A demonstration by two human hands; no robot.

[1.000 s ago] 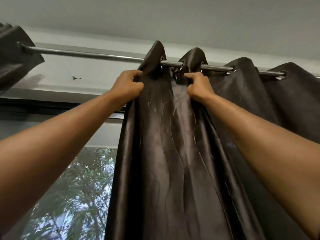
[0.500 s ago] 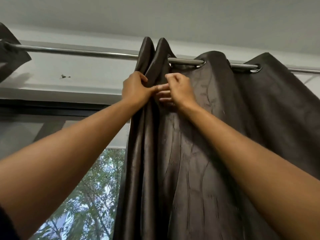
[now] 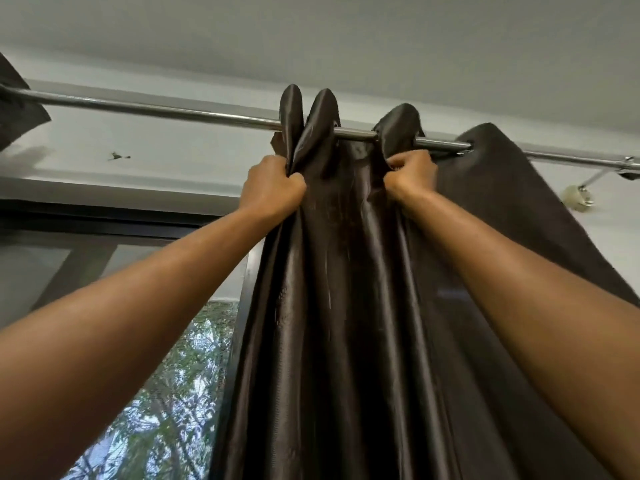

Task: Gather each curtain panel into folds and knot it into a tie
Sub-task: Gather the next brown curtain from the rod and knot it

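A dark brown satin curtain panel [image 3: 349,306] hangs by eyelets from a chrome rod [image 3: 173,110]. My left hand [image 3: 272,187] grips two bunched folds at the panel's left edge, just under the rod. My right hand [image 3: 412,174] grips a third fold a short way to the right, also just under the rod. Between the hands the cloth falls in long vertical pleats. The rest of the panel spreads flat to the right of my right hand.
The edge of a second dark panel [image 3: 17,105] shows at the far left on the same rod. A rod bracket [image 3: 576,195] is fixed to the wall at right. Below left, a dark window frame [image 3: 104,216] and glass show trees outside.
My hands, which met at the bunched folds half a second ago, have parted. My right hand moved right and took hold of a further fold; the panel has slid along the rod.
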